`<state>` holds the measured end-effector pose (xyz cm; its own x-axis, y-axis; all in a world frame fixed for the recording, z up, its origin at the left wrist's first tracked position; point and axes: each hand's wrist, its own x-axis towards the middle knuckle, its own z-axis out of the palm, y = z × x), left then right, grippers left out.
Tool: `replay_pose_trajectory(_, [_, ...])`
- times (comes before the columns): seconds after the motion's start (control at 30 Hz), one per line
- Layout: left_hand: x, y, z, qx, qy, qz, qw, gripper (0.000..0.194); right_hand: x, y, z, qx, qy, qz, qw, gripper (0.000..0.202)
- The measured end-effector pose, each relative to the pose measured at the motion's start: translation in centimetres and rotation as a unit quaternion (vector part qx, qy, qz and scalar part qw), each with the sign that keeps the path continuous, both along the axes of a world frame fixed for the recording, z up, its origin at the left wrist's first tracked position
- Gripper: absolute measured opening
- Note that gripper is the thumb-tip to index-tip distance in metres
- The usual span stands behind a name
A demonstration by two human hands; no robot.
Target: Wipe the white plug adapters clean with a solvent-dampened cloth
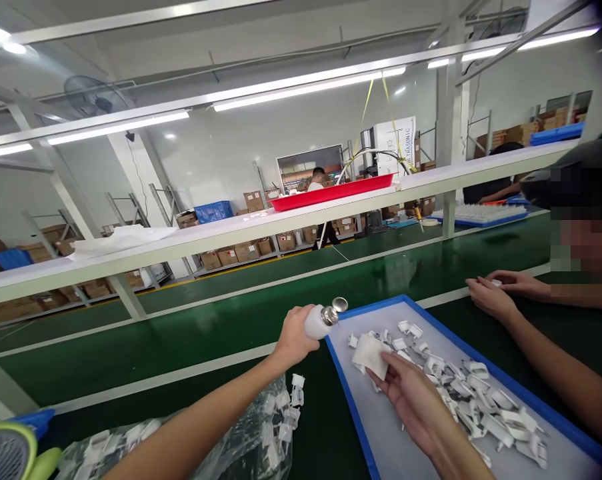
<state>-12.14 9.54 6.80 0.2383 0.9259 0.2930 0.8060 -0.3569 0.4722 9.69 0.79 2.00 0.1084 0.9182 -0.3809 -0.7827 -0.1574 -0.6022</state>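
My left hand (295, 335) is wrapped round a white pump dispenser bottle (317, 323), tilted to the right, its metal cap flipped up. My right hand (405, 393) pinches a white cloth pad (371, 355) over the blue-rimmed tray (348, 393). Many small white plastic parts (481, 400) lie heaped in that tray, below and to the right of the pad. More white plastic parts (283, 417) rest on and around a clear plastic bag (231, 440) beneath my left forearm.
A co-worker's hands (501, 293) hold a small white piece at the right. A raised shelf (221, 230) crosses ahead, bearing a red tray (335, 192). At lower left stands a green-rimmed basket (11, 450). The green belt (181, 333) runs beyond my hands.
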Motion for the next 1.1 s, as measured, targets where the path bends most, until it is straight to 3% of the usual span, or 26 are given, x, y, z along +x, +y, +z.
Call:
replay_pose_trajectory(0.17, [2.7, -1.6, 0.9, 0.05, 0.069, -0.061, 0.995, 0.071, -1.5, 1.4, 0.9, 0.04, 0.017, -0.009, 0.999, 0.015])
replay_pose_trajectory(0.27, [3.3, -1.9, 1.1, 0.084, 0.105, -0.076, 0.988, 0.075, -1.7, 1.3, 1.3, 0.051, 0.03, -0.018, 0.998, 0.014])
replay_pose_trajectory(0.6, [3.5, -1.5, 0.8, 0.189, 0.184, -0.108, 0.959, 0.081, -2.5, 1.0, 0.7, 0.056, 0.068, -0.052, 0.995, 0.01])
replay_pose_trajectory(0.9, [4.3, -3.0, 1.9, 0.213, 0.282, -0.099, 0.93, 0.085, -2.3, 0.2, 0.4, 0.043, 0.09, -0.03, 0.995, 0.01])
replay_pose_trajectory(1.1, [4.2, -3.0, 1.8, 0.227, 0.309, -0.096, 0.919, 0.089, -2.6, -0.1, 0.5, 0.034, 0.096, -0.022, 0.995, 0.011])
